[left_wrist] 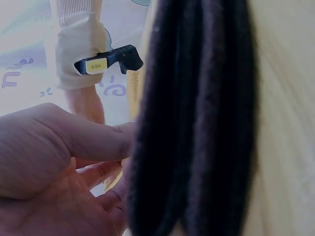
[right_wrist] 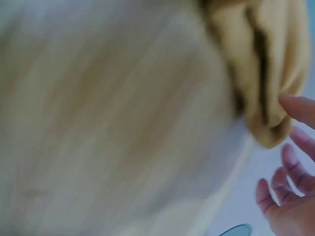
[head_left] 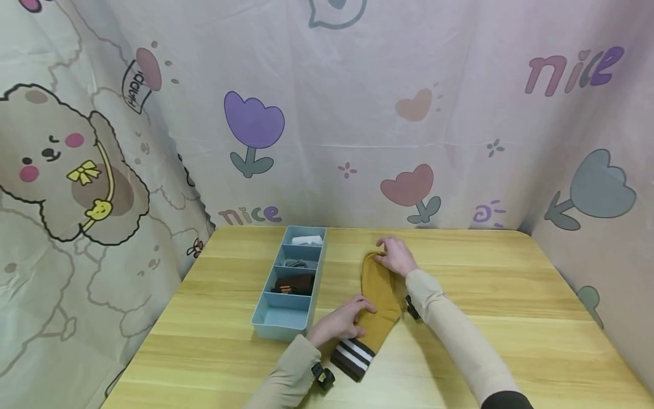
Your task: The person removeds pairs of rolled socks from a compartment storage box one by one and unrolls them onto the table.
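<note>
A mustard-yellow sock [head_left: 380, 301] lies lengthwise on the table, its dark brown cuff [head_left: 352, 359] with white stripes toward the front. My left hand [head_left: 339, 322] rests at its left edge just above the stripes, thumb and fingertips spread apart on the fabric. In the left wrist view, the layered dark cuff [left_wrist: 197, 118] stands close to the camera beside the left hand [left_wrist: 59, 162]. At the toe end, my right hand [head_left: 397, 255] touches the fabric. The right wrist view shows the thumb of the right hand [right_wrist: 290, 196] against the folded toe [right_wrist: 268, 118], other fingers loosely spread.
Left of the sock stands a blue divided box [head_left: 259, 324]. Its compartments hold a white folded item [head_left: 306, 241], a grey item [head_left: 296, 263] and dark brown fabric [head_left: 296, 285]; the front one shows its bare floor. A printed curtain [head_left: 332, 113] hangs behind the wooden table [head_left: 511, 318].
</note>
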A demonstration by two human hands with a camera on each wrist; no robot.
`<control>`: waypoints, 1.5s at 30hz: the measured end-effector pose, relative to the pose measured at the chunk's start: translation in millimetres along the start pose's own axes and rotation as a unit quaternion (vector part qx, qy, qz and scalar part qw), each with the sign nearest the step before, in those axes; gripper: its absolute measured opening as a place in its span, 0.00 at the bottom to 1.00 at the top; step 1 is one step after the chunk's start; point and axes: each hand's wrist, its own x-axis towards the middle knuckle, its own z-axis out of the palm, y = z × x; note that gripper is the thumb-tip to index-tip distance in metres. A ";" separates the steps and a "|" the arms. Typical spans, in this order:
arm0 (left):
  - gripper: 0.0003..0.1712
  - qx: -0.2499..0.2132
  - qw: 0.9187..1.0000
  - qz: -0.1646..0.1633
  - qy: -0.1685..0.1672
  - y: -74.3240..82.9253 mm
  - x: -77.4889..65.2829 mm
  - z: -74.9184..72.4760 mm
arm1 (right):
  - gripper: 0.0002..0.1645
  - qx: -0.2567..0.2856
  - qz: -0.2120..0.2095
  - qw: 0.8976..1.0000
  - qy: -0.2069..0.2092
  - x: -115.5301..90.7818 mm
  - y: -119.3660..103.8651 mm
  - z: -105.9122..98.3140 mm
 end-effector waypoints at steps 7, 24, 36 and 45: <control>0.24 0.005 1.000 -0.014 0.004 -0.3 -0.6 0.7 | 0.08 0.110 -0.084 0.989 -0.043 -6.6 -18.9 -3.9; 0.28 0.058 0.997 -0.034 0.040 10.6 -8.4 6.2 | 0.22 0.124 -0.030 0.982 -0.142 -19.6 7.1 -2.5; 0.18 0.059 0.990 -0.044 0.117 9.2 -16.1 6.7 | 0.24 0.131 0.020 0.982 -0.136 -47.1 34.4 -25.1; 0.16 0.061 0.982 -0.102 0.147 13.5 -18.6 6.5 | 0.24 0.119 0.033 0.981 -0.150 -61.2 40.7 -38.2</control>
